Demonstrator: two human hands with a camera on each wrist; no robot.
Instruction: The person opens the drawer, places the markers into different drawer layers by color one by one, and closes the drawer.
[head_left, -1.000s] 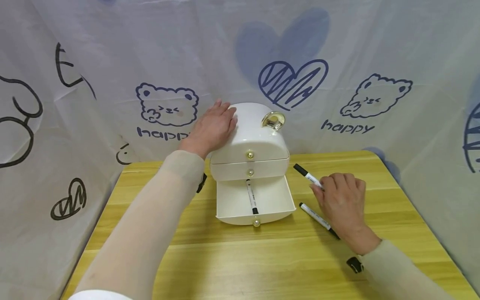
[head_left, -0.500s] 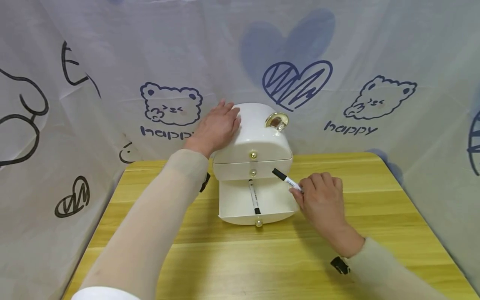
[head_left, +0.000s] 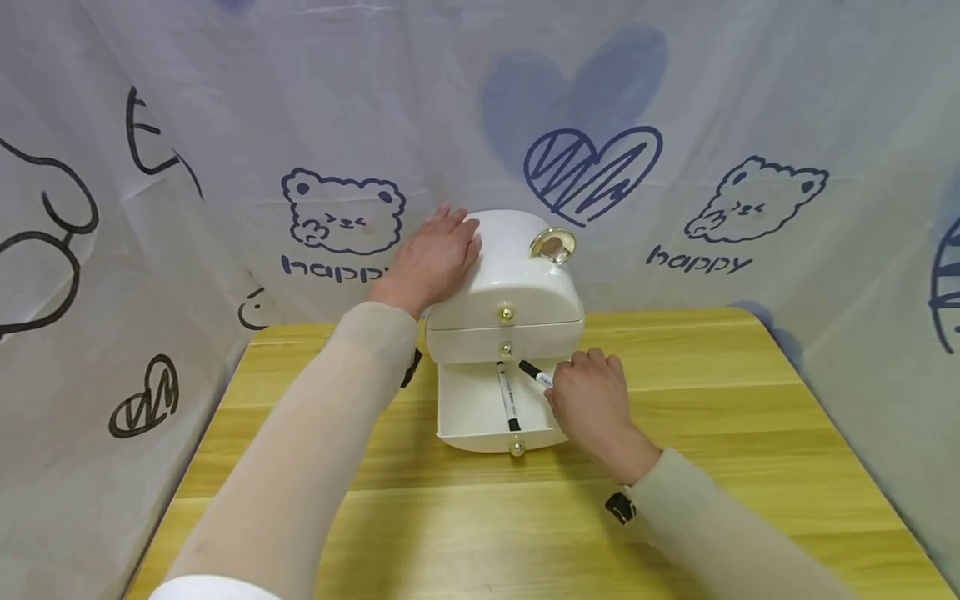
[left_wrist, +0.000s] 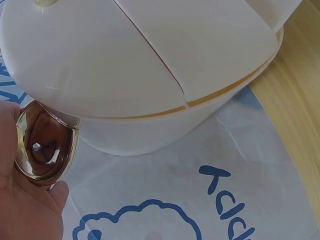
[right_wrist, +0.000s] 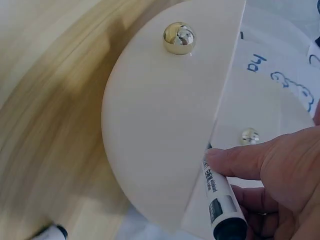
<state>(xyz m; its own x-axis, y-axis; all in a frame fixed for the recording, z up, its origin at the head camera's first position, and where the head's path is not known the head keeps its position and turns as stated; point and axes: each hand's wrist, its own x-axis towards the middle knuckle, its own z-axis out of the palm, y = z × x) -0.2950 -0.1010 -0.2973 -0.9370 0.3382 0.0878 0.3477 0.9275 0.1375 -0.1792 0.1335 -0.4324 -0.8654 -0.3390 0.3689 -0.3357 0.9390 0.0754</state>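
A white box with drawers (head_left: 517, 287) and gold ear-shaped ornaments stands at the table's back. Its bottom drawer (head_left: 463, 404) is pulled out, with a black-and-white marker (head_left: 507, 400) lying lengthwise inside. On the box's upper left side rests my left hand (head_left: 437, 260), fingers extended; the left wrist view shows it around a gold ear (left_wrist: 45, 145). My right hand (head_left: 596, 408) pinches a whiteboard marker (right_wrist: 220, 192) between thumb and fingers, over the drawer's right side. The held marker slants, one black end (head_left: 530, 368) toward the box.
Another marker (right_wrist: 52, 232) lies on the wooden table, partly seen in the right wrist view and hidden by the right hand and arm in the head view. Printed cloth (head_left: 345, 100) hangs behind and beside the table. Round knobs (head_left: 517, 448) stick out from the drawer fronts.
My right hand has carried the marker leftward from the table's right side to over the open drawer. The left hand stays on the box. The table marker has passed out of sight in the head view.
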